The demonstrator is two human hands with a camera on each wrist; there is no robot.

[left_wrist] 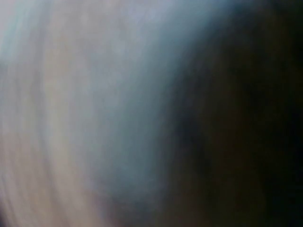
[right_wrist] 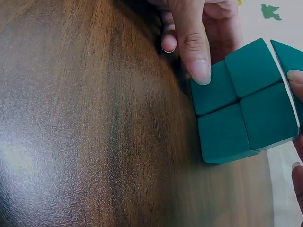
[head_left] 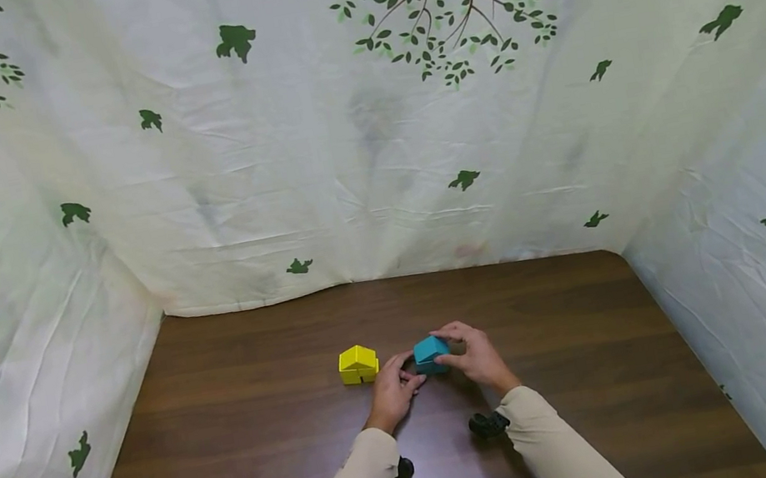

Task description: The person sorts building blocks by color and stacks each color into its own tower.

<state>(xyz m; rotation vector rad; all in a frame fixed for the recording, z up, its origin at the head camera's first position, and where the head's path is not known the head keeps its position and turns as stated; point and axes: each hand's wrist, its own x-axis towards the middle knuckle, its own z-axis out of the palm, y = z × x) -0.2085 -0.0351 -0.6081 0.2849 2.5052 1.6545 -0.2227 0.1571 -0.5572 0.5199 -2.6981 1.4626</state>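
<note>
Several blue cubes stand stacked two by two on the wooden table in the head view. A blue triangular block [right_wrist: 287,59] sits at the top of the stack, a thin gap showing between it and the cubes [right_wrist: 255,71] in the right wrist view. My right hand [head_left: 477,356] holds the triangular block, thumb on its near side. With thumb and fingers, my left hand [head_left: 394,396] grips the lower cubes from the left; the thumb tip lies on a bottom cube. The left wrist view is too dark and blurred to show the blocks.
A yellow block stack [head_left: 358,364] with a peaked top stands left of the blue one, close to my left hand. White cloth [head_left: 379,214] with a leaf print hangs behind the brown table [head_left: 267,453] and along both sides.
</note>
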